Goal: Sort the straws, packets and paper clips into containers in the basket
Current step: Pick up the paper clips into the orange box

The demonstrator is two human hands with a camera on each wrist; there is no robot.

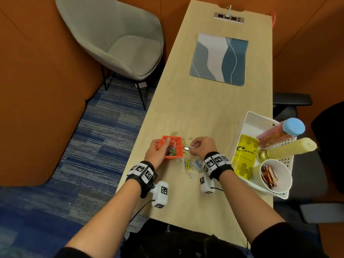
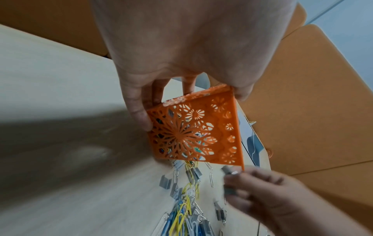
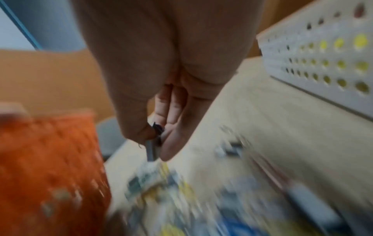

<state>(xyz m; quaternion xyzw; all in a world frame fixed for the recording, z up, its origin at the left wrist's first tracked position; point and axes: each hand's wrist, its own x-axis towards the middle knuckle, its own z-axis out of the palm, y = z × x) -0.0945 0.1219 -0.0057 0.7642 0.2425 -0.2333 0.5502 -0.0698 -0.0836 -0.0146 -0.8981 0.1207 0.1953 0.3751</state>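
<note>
My left hand (image 1: 160,148) grips a small orange openwork container (image 1: 172,148) (image 2: 193,132) tilted on the table, with coloured paper clips inside. My right hand (image 1: 200,146) (image 3: 155,140) pinches a small grey metal clip (image 1: 187,148) (image 3: 151,150) (image 2: 229,170) just right of the container's rim. A loose pile of coloured paper clips and grey clips (image 1: 190,164) (image 2: 187,207) lies on the table below both hands. The white perforated basket (image 1: 240,133) (image 3: 315,67) stands at the right, holding a paper cup of red packets (image 1: 270,176) and a tube of straws (image 1: 275,133).
The basket also holds a yellow pouch (image 1: 245,155), a cream candle (image 1: 292,148) and a gold tin (image 1: 263,155). A blue-grey mat (image 1: 219,59) lies farther up the table. A grey chair (image 1: 115,38) stands left of the table, whose left edge runs beside the orange container.
</note>
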